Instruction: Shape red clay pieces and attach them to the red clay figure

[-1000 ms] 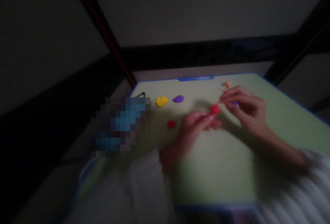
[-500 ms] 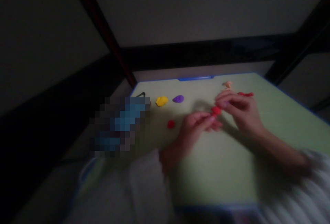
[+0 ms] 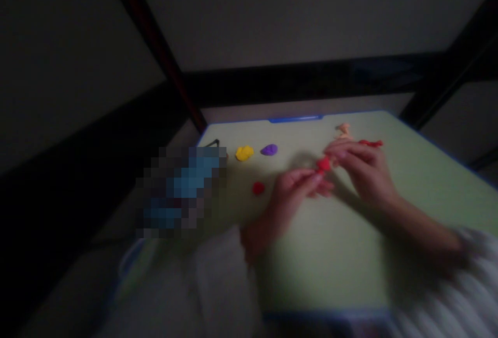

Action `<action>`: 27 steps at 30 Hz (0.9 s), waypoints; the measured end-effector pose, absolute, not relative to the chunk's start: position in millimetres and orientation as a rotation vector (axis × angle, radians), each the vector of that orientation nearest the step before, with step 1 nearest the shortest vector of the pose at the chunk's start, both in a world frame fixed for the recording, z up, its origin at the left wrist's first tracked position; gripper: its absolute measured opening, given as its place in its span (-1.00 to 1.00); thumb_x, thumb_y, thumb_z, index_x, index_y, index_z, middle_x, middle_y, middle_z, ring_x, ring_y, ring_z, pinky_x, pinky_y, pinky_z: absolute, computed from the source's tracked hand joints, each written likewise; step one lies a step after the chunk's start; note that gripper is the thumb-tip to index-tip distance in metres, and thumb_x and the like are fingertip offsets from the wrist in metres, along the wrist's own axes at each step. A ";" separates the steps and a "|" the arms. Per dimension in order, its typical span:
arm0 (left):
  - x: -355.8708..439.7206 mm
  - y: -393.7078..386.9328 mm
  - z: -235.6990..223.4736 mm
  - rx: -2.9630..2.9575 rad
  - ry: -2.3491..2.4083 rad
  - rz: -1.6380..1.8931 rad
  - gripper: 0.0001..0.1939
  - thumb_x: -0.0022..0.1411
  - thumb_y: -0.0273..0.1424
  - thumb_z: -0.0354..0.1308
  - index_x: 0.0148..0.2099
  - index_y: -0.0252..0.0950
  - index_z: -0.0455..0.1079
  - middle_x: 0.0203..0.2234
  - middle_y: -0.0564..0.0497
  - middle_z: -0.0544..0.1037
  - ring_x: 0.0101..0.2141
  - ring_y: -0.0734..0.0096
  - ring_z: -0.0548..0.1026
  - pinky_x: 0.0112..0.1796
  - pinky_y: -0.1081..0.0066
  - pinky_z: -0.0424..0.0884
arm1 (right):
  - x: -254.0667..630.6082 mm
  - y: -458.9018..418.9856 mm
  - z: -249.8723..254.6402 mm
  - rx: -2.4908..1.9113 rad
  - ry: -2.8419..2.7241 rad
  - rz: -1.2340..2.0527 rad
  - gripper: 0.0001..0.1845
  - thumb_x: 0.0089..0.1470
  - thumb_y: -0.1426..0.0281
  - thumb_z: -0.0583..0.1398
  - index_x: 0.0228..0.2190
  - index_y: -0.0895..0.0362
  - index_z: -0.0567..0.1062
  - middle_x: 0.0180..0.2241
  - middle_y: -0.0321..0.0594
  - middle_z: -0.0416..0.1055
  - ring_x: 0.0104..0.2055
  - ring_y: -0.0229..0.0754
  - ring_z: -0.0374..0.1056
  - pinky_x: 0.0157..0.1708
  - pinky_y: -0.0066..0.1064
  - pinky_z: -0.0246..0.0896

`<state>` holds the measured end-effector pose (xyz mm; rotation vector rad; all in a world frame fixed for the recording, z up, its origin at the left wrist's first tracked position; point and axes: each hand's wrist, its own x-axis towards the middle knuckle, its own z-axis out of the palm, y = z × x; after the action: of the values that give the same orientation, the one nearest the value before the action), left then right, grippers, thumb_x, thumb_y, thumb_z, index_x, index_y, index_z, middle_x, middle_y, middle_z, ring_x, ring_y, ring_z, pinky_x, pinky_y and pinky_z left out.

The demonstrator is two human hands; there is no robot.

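Observation:
A small lump of red modelling clay [image 3: 323, 164] is pinched between the thumb and fingers of my left hand [image 3: 298, 187], above the middle right of the table. Close against its right side, my right hand [image 3: 361, 166] has its thumb and fingertips drawn together. A small pale bit shows by those fingertips, but whether it is clay or a finger I cannot tell. Left of my left hand, a round red clay piece [image 3: 258, 188] lies on the table. Behind my right hand are peach-coloured clay pieces [image 3: 344, 130] and a long red clay piece [image 3: 373, 143], partly hidden.
A yellow clay lump [image 3: 244, 153] and a purple one [image 3: 270, 149] lie on the pale table [image 3: 327, 260], which has a blue edge. A blue handle-like strip [image 3: 295, 119] is at its far side. A pixelated patch [image 3: 182, 187] covers something at the left.
The red clay in my left hand has turned and shifted slightly left. My right fingertips have dipped a little, and a pale bit now shows beside the red clay.

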<state>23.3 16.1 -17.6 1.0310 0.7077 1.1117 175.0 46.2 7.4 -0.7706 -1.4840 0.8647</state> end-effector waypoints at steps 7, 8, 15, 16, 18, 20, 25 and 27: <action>23.1 15.6 -19.8 1.026 0.686 1.127 -0.78 0.11 -0.32 0.13 -0.20 -0.30 0.44 -0.38 -0.03 0.57 -0.44 0.53 0.47 -0.31 0.45 0.29 | 171.2 44.3 5.8 -0.776 -1.525 1.023 -0.93 -0.05 0.39 0.24 -0.48 0.05 0.57 -0.43 -0.28 0.44 -0.34 -0.25 0.33 -0.30 -0.40 0.20; 23.4 15.6 -19.9 1.027 0.686 1.125 -0.78 0.11 -0.32 0.13 -0.20 -0.30 0.44 -0.38 -0.03 0.57 -0.44 0.52 0.47 -0.31 0.45 0.29 | 170.4 43.8 5.7 -0.780 -1.519 1.023 -0.93 -0.05 0.40 0.24 -0.48 0.05 0.57 -0.43 -0.28 0.44 -0.34 -0.26 0.33 -0.30 -0.40 0.20; 22.1 15.0 -19.7 1.046 0.729 1.089 -0.74 0.12 -0.27 0.12 -0.20 -0.32 0.45 -0.36 -0.06 0.58 -0.44 0.50 0.48 -0.32 0.44 0.29 | 171.0 45.6 4.1 -0.796 -1.391 1.039 -0.96 -0.08 0.40 0.26 -0.51 0.05 0.56 -0.43 -0.30 0.44 -0.36 -0.29 0.32 -0.31 -0.42 0.19; 21.9 14.8 -19.8 1.055 0.738 1.083 -0.74 0.12 -0.27 0.12 -0.20 -0.32 0.45 -0.36 -0.07 0.58 -0.43 0.50 0.48 -0.32 0.44 0.29 | 171.2 45.7 4.2 -0.804 -1.378 1.029 -0.96 -0.09 0.39 0.27 -0.51 0.05 0.56 -0.43 -0.30 0.44 -0.37 -0.29 0.31 -0.32 -0.42 0.19; 21.9 14.8 -20.2 1.064 0.749 1.077 -0.74 0.11 -0.27 0.13 -0.21 -0.33 0.46 -0.36 -0.07 0.58 -0.43 0.50 0.48 -0.33 0.44 0.29 | 170.9 45.4 4.4 -0.813 -1.371 1.003 -0.97 -0.09 0.39 0.27 -0.51 0.06 0.56 -0.44 -0.30 0.45 -0.38 -0.29 0.31 -0.33 -0.42 0.19; 22.5 14.9 -20.3 1.062 0.752 1.082 -0.74 0.10 -0.28 0.13 -0.22 -0.34 0.45 -0.36 -0.08 0.58 -0.44 0.49 0.47 -0.33 0.44 0.29 | 170.0 44.7 4.6 -0.814 -1.383 1.002 -0.96 -0.09 0.38 0.27 -0.51 0.05 0.56 -0.45 -0.30 0.46 -0.37 -0.28 0.32 -0.32 -0.42 0.19; 23.7 14.6 -18.9 1.049 0.748 1.095 -0.78 0.10 -0.31 0.14 -0.25 -0.34 0.45 -0.39 -0.05 0.57 -0.45 0.52 0.46 -0.33 0.45 0.28 | 168.3 43.5 4.9 -0.840 -1.305 1.098 -0.93 -0.10 0.33 0.27 -0.49 0.04 0.57 -0.45 -0.30 0.47 -0.39 -0.28 0.31 -0.40 -0.45 0.17; 23.8 14.7 -18.4 1.043 0.751 1.105 -0.79 0.10 -0.31 0.14 -0.26 -0.34 0.45 -0.41 -0.05 0.56 -0.45 0.53 0.46 -0.34 0.46 0.28 | 169.0 44.2 4.0 -0.840 -1.217 1.168 -0.92 -0.08 0.33 0.25 -0.48 0.03 0.57 -0.42 -0.30 0.48 -0.38 -0.28 0.30 -0.42 -0.45 0.17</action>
<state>23.8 14.7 -18.4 1.0434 0.7508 1.1053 169.0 44.2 4.0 -0.8403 -1.2165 1.1675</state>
